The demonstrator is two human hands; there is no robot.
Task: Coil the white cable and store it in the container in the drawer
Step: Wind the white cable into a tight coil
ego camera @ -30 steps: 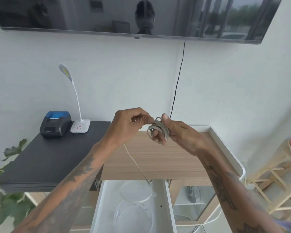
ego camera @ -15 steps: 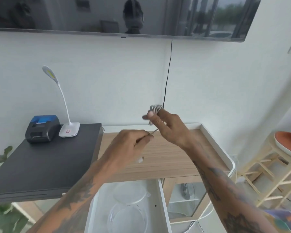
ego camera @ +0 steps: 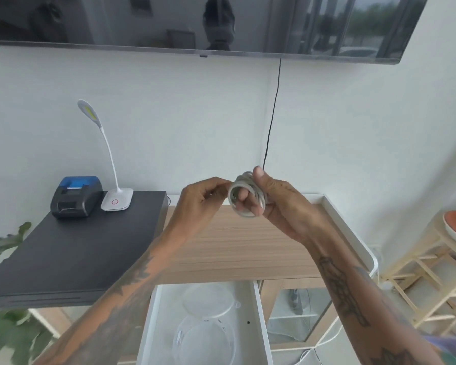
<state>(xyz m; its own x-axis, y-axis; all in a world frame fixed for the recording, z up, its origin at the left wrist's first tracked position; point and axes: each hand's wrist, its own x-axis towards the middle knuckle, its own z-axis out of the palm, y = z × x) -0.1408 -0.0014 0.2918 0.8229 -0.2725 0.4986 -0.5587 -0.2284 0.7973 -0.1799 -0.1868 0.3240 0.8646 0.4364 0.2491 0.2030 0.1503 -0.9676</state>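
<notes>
The white cable (ego camera: 244, 197) is wound in several loops around the fingers of my right hand (ego camera: 277, 204), held above the wooden cabinet top (ego camera: 237, 248). My left hand (ego camera: 203, 197) sits just left of the coil, its fingertips pinched on the cable's free end at the coil's left edge. Below, the white drawer (ego camera: 259, 325) stands open. Inside it lie a clear round container (ego camera: 203, 341) and, behind it, a clear round lid (ego camera: 208, 301).
A black slab (ego camera: 71, 254) on the left carries a small black and blue printer (ego camera: 75, 196) and a white desk lamp (ego camera: 116, 201). A black cord (ego camera: 273, 111) hangs from the wall screen. A leafy plant (ego camera: 8, 327) is at lower left, a wooden stool (ego camera: 432, 270) at right.
The loose tail that hung toward the drawer is now wound into the coil. My left hand dropped below the coil, then rose back to its left side.
</notes>
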